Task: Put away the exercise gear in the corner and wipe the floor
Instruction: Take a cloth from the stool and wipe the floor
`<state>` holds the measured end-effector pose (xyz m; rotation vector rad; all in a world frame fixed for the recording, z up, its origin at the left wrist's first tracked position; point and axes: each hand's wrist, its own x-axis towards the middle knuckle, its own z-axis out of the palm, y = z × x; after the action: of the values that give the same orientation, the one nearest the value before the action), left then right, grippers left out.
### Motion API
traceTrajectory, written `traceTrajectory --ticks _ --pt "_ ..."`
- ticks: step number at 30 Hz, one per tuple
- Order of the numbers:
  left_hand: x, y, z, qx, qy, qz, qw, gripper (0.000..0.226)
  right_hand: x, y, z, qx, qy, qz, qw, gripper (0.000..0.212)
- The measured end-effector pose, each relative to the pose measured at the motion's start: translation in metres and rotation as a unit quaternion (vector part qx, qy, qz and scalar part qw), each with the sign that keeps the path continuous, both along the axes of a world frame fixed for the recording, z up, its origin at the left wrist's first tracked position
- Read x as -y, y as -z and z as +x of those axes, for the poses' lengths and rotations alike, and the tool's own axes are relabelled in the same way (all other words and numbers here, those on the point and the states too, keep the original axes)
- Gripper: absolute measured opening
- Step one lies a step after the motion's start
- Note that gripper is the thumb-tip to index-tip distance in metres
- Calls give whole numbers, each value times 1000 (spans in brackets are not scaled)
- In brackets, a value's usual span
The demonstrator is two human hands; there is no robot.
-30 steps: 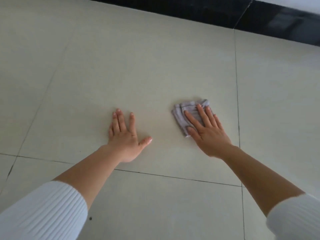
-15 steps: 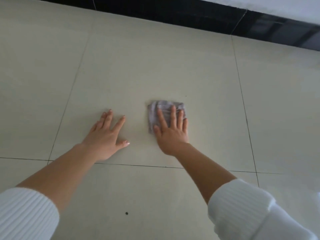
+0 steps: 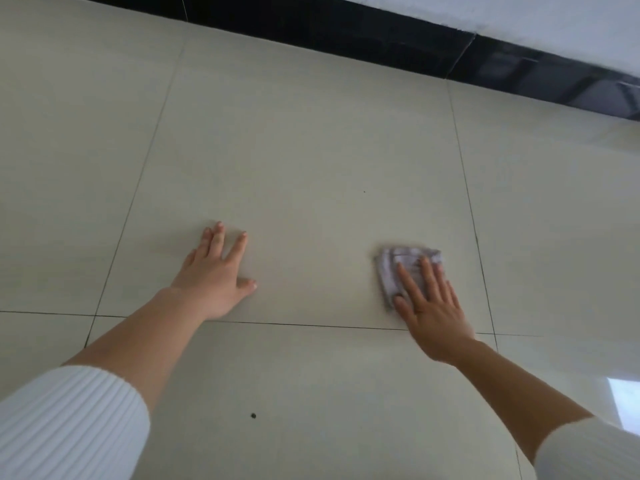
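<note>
While One Palm Braces, the Other Wipes

As the left hand (image 3: 214, 275) lies flat on the tiled floor (image 3: 311, 150), fingers spread and holding nothing, the right hand (image 3: 431, 310) presses a folded grey cloth (image 3: 403, 263) down with straight fingers, well to its right. Risk (my judgement): an unpinched cloth may bunch or slip free mid-stroke, and the dark speck (image 3: 253, 415) nearer the person could be missed.

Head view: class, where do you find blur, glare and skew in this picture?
Head view: motion blur smears the grey cloth under the right hand; the left hand looks sharper; a bright glare patch lies on the floor at lower right; the dark skirting slants across the top.
</note>
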<state>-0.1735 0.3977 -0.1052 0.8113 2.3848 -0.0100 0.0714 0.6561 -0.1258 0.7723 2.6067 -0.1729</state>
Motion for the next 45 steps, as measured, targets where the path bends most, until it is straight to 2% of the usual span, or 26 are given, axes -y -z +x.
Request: traceTrajectory --ticks 5,8,10,14,16,19,22,24,27,29,33,37,45 --pt "-3 -1 0 2 -6 -11 1000 86 13 1 -4 -26 260 -29 965 60" --pt "-4 -2 0 3 -5 -15 1000 86 51 5 -30 -49 317 -54 946 61" --pt "-5 -2 0 1 -5 -19 1000 87 86 6 -39 -54 247 -66 965 61" --pt "-9 -2 0 -3 -4 -31 1000 88 151 1 -41 -50 25 -111 992 60" --pt "-11 -4 0 -4 -5 -40 999 89 167 2 -32 -52 -65 -127 988 61" --pt "-14 -7 2 0 -14 -42 999 89 159 9 1 -81 -195 -88 974 60" --pt "-14 -10 4 6 -26 -37 999 89 122 14 41 -78 -256 -47 962 59" --pt "-11 -9 5 5 -31 -34 999 88 93 10 61 -57 -184 -20 981 59" --pt "-8 -2 10 -6 -40 -20 999 86 50 0 73 -31 5 -12 999 62" --pt "-10 1 14 -15 -60 -7 998 87 26 0 68 -25 104 -35 994 62" --pt "-17 6 12 -29 -80 3 996 91 -9 6 22 -51 210 -43 975 60" --pt "-16 19 14 -33 -73 9 997 92 -39 9 -35 -53 240 -40 968 62" --pt "-13 34 15 -57 -101 47 992 105 -76 7 -154 -43 186 -61 980 62"
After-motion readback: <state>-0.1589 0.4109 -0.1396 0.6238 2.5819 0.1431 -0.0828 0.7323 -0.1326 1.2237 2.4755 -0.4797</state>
